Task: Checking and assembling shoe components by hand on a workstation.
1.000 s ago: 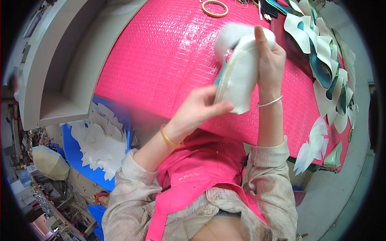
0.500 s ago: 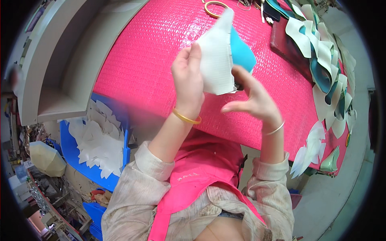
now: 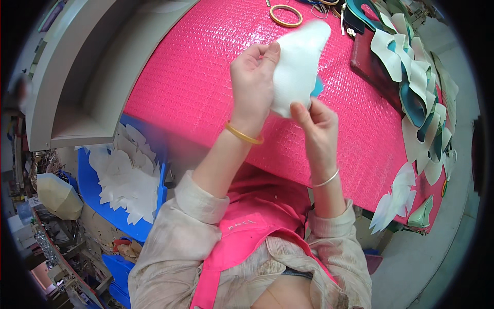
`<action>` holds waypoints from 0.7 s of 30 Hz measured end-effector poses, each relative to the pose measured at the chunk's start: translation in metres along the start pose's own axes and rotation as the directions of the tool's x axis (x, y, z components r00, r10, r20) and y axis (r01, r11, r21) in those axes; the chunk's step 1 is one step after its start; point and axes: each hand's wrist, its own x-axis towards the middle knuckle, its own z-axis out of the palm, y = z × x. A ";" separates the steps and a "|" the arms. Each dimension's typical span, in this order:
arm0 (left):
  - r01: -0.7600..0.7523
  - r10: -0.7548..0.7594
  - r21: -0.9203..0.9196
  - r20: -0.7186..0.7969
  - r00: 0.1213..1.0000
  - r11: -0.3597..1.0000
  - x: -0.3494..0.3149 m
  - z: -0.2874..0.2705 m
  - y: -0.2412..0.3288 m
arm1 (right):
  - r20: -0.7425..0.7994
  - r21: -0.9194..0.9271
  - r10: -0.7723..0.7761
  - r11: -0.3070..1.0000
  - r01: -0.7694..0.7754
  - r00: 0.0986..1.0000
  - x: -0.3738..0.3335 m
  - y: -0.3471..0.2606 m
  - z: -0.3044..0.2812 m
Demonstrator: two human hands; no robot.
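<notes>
Above the pink table, both hands hold a curved white sheet piece (image 3: 297,69) with a textured surface. My left hand (image 3: 256,72) pinches its left edge between thumb and fingers. At its lower right corner, my right hand (image 3: 317,118) grips with thumb on top and fingers curled behind. A bit of bright blue material (image 3: 317,87) peeks out at the piece's right edge; the rest of it is hidden behind the white.
The pink table covering (image 3: 195,77) bears a ring-shaped tape roll (image 3: 286,16) and overlapping white-and-teal pieces (image 3: 411,77) at the right. White cut pieces lie near the front right corner (image 3: 395,198). A blue chair (image 3: 118,219) holds more white pieces; a grey cabinet (image 3: 98,67) stands left.
My right hand has gone from open, fingers apart, to pinching the lower corner. The white piece has turned and shifted right, and less of the blue shows.
</notes>
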 end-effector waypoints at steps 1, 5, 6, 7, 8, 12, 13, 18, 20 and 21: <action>0.100 -0.098 -0.059 0.039 0.994 0.993 0.000 -0.001 0.000 | -0.062 -0.018 -0.023 1.000 0.022 0.998 -0.006 0.000 0.005; 0.179 -0.178 -0.170 0.020 0.984 0.969 0.007 -0.008 -0.001 | -0.082 0.027 -0.030 0.999 0.032 0.996 -0.013 -0.011 0.006; 0.176 -0.175 -0.170 0.020 0.984 0.970 0.002 -0.006 -0.001 | -0.090 0.119 -0.023 0.992 0.034 0.996 -0.012 -0.013 0.007; 0.049 -0.049 -0.005 0.043 0.998 0.999 -0.009 -0.005 -0.005 | -0.035 0.050 -0.076 0.996 0.077 0.997 -0.008 -0.003 0.001; -0.087 0.074 0.152 0.093 0.993 0.985 -0.021 -0.003 -0.004 | -0.040 0.049 -0.075 0.996 0.077 0.996 -0.006 -0.005 -0.004; -0.237 0.128 0.239 0.397 0.909 0.942 -0.069 -0.018 -0.013 | -0.136 0.339 0.050 0.941 -0.001 0.989 -0.005 -0.005 -0.026; -0.319 0.206 0.259 0.383 0.901 0.912 -0.070 -0.014 -0.019 | -0.168 0.291 0.083 0.956 -0.030 0.982 -0.004 -0.008 -0.028; -0.294 0.201 0.279 0.317 0.927 0.914 -0.093 0.006 -0.024 | -0.303 -0.029 0.041 0.998 -0.052 0.952 0.013 0.007 -0.029; -0.036 -0.055 0.263 0.329 0.943 0.964 -0.091 0.001 -0.022 | -0.332 0.050 0.058 0.998 -0.044 0.941 0.016 0.006 -0.024; -0.037 -0.053 0.262 0.329 0.943 0.964 -0.088 -0.001 -0.023 | -0.304 0.153 0.109 0.986 -0.064 0.946 0.017 0.006 -0.026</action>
